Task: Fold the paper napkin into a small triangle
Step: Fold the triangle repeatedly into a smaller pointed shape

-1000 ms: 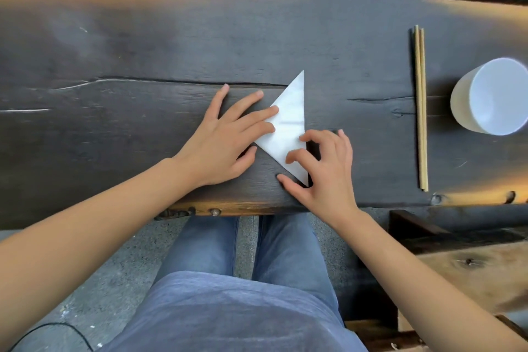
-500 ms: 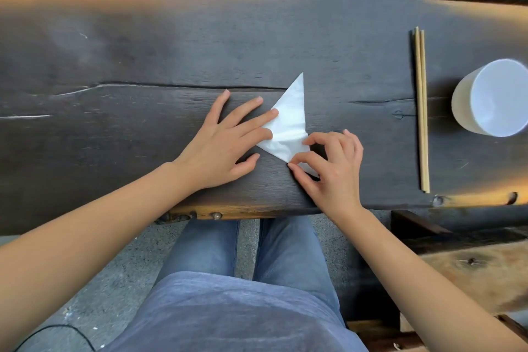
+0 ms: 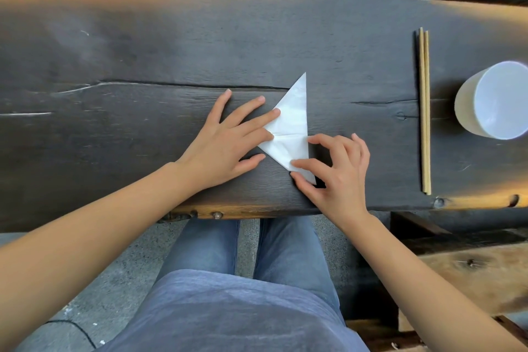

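A white paper napkin [image 3: 293, 120], folded into a triangle, lies on the dark wooden table [image 3: 143, 51] with its sharp tip pointing away from me. My left hand [image 3: 228, 140] lies flat with spread fingers, its fingertips pressing the napkin's left corner. My right hand [image 3: 337, 171] pinches the napkin's near corner between thumb and forefinger, and that corner sits slightly off the table. A crease runs across the napkin's middle.
A pair of wooden chopsticks [image 3: 424, 111] lies lengthwise to the right. A white cup [image 3: 497, 100] stands at the far right edge. The table's near edge [image 3: 243, 211] runs just below my hands, with my legs and a wooden bench [image 3: 471, 266] beneath.
My right hand's thumb and forefinger have shifted on the napkin's near corner, lifting it briefly and bringing it back down. The left hand has stayed pressed on the left corner.
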